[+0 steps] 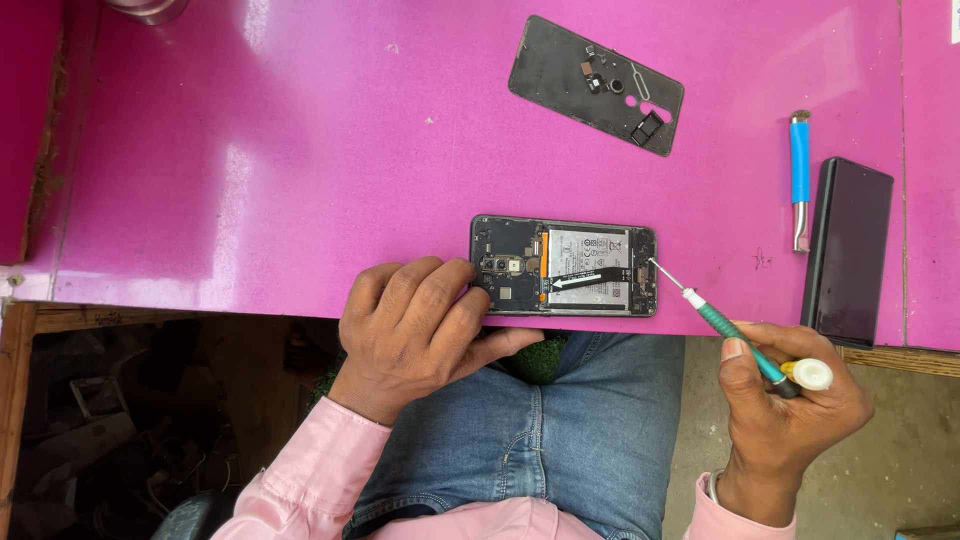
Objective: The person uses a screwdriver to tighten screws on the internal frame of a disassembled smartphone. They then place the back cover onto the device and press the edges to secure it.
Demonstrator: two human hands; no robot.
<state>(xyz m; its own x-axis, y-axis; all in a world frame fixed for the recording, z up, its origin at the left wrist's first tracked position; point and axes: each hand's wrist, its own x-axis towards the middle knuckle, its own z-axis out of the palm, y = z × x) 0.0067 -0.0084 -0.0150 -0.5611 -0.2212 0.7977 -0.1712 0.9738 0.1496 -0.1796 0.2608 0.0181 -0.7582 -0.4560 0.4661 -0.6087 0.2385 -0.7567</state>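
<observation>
Two hands, left hand (415, 325) steadying opened phone (563, 266), right hand (790, 400) gripping screwdriver (735, 335)

A white label (590, 265) with a black arrow sits on the battery of the open phone (563, 266) at the near edge of the pink tabletop (300, 150). A dark phone (848, 250) with a blank black screen lies near the right edge.
</observation>
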